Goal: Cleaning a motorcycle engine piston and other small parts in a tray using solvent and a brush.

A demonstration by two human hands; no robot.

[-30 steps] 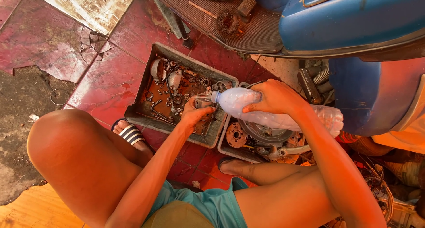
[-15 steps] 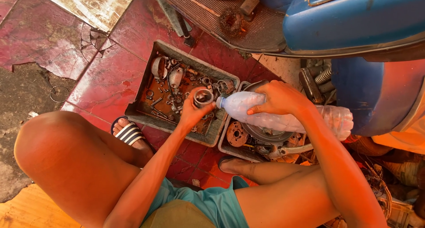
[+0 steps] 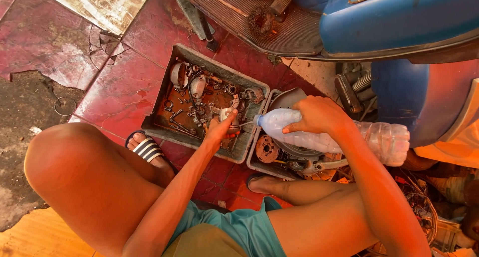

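Bottle: clear plastic bottle (image 3: 329,137), centre-right of the frame, lying almost level with its neck pointing left, over the smaller tray.
Right hand: right hand (image 3: 317,116) wraps the bottle from above near the shoulder; grip clamped on it.
Small part: small metal part (image 3: 227,116), cup-like, just left of the bottle's mouth, above the larger tray.
Left hand: left hand (image 3: 219,129) pinches the small part; grip closed around it. A thin stream seems to run from the bottle's mouth to the part, but it is too fine to be sure.
Larger tray: grey rectangular tray (image 3: 252,137), centre of the frame, rusty inside, holding bolts, washers and small engine pieces.
Smaller tray: second tray (image 3: 255,159), touching the first on its right, holding a round toothed disc and larger metal pieces.
Floor: red tiled floor (image 3: 124,87), cracked and worn at upper left.
Feet: striped sandal (image 3: 147,148) below the larger tray's left corner.
Scooter: blue scooter body (image 3: 399,17), upper right, with a ribbed footboard.
Risk: as I judge it, tilting the bottle further could send liquid past the small part and onto the floor; a wet part could slip from the pinch and be lost among the loose pieces below.
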